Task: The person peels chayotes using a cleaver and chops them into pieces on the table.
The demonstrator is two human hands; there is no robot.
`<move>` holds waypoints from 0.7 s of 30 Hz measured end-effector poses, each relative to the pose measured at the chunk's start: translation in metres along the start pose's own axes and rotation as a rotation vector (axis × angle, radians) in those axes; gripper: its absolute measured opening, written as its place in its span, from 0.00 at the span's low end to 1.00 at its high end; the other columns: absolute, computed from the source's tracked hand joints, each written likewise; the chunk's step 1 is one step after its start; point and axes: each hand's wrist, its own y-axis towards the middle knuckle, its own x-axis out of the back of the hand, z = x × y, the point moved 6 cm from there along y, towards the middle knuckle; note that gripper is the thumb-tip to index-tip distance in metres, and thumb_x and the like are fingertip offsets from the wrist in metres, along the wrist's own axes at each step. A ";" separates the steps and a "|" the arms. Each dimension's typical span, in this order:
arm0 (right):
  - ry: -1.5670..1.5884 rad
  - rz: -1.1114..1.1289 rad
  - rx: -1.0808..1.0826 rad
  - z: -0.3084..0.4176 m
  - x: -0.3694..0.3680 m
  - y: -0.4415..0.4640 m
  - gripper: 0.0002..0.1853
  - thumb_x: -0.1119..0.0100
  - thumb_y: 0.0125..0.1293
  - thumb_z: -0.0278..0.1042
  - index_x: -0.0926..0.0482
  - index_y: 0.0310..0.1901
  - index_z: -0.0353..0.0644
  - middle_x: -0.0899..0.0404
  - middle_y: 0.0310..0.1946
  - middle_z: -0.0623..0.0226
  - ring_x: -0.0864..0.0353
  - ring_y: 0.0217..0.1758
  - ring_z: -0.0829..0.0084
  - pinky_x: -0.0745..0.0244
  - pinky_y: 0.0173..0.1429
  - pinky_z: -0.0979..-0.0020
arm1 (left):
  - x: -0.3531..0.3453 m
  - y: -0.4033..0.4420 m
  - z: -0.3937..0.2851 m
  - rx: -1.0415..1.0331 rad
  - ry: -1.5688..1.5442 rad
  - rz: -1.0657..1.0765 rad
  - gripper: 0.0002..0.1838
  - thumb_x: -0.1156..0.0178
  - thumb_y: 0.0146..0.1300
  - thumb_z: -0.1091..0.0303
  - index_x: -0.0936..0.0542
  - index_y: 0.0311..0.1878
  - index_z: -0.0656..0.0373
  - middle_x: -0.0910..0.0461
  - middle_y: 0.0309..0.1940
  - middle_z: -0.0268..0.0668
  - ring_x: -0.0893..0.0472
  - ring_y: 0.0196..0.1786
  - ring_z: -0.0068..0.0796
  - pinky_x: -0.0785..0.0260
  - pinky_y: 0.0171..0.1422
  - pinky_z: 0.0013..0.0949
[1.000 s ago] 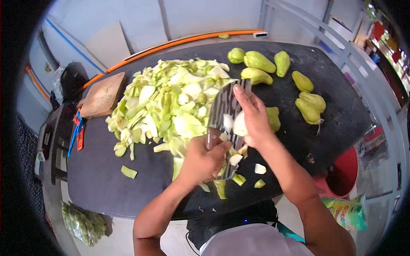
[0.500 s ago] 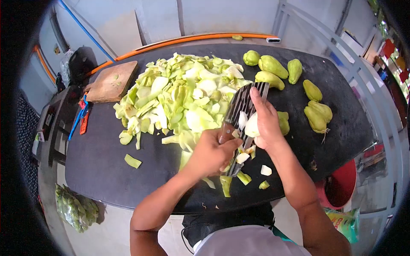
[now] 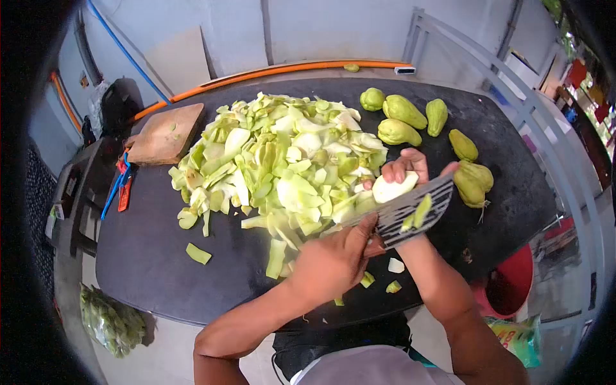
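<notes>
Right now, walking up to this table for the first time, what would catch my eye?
Most likely the big heap of pale green pieces on the black table. Just to its right, the left hand grips a broad, striped-looking knife, close to a pale peeled chunk in the right hand. Whole green vegetables lie farther right.

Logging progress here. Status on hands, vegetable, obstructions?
Left hand gripping knife handle. Right hand holding pale vegetable piece. Blade overlaps right forearm in view. Heaped green slices beside both hands.
</notes>
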 end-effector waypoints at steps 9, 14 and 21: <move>-0.027 0.201 0.123 0.014 -0.004 0.000 0.52 0.72 0.62 0.87 0.26 0.60 0.41 0.30 0.27 0.63 0.30 0.35 0.68 0.22 0.39 0.49 | -0.008 -0.001 -0.009 -0.149 0.097 -0.027 0.39 0.35 0.52 0.68 0.32 0.70 0.70 0.25 0.28 0.37 0.19 0.28 0.36 0.25 0.28 0.36; 0.041 0.124 0.072 0.009 -0.005 -0.007 0.50 0.72 0.65 0.84 0.26 0.61 0.42 0.30 0.26 0.63 0.31 0.33 0.68 0.23 0.39 0.49 | -0.011 -0.001 -0.008 -0.157 0.094 -0.045 0.39 0.35 0.51 0.68 0.32 0.69 0.71 0.25 0.27 0.37 0.19 0.28 0.35 0.25 0.28 0.35; -0.036 0.299 0.193 0.011 -0.003 -0.004 0.41 0.73 0.74 0.74 0.27 0.62 0.44 0.30 0.26 0.64 0.31 0.35 0.67 0.24 0.40 0.47 | -0.013 0.001 -0.009 -0.108 0.159 -0.065 0.40 0.35 0.50 0.68 0.32 0.69 0.71 0.25 0.27 0.37 0.19 0.28 0.35 0.25 0.30 0.34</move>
